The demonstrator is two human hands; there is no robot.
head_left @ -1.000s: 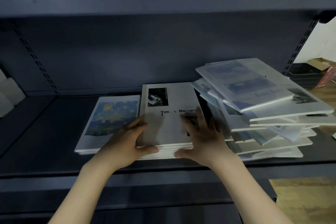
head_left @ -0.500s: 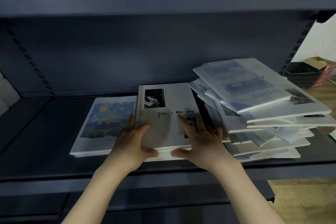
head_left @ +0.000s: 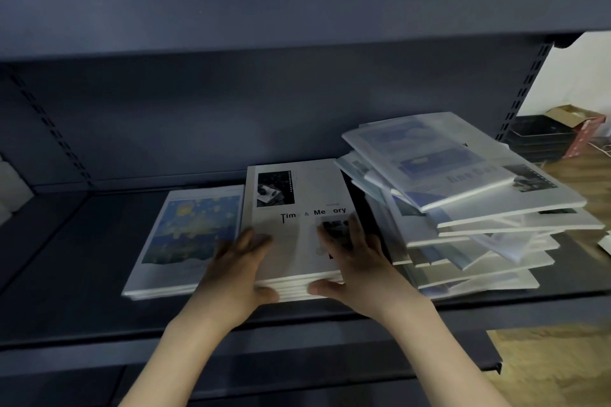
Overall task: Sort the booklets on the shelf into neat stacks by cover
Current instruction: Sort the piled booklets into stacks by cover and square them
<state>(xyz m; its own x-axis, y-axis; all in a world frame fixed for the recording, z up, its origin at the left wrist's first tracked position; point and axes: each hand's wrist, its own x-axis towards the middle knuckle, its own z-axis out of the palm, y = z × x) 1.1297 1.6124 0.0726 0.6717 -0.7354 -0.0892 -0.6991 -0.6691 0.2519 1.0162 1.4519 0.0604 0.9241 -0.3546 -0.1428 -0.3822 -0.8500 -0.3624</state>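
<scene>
Dark grey metal shelf (head_left: 82,274), wood floor off to the right. Your left hand (head_left: 236,269) and right hand (head_left: 358,261) bracket the middle stack (head_left: 297,231), top cover reading "Time & Memory". Left fingers lie together along its left edge, thumb curled against the front edge; right fingers spread flat on the cover, thumb on the front edge too. Stack's long axis runs front to back, title upright toward you, edges squared. Just beside it on the left sits a thin stack with a blue-and-yellow cover (head_left: 191,235), same heading, tilted slightly. On the right, an unsorted pile (head_left: 463,205) leans, booklets fanned at mixed angles.
</scene>
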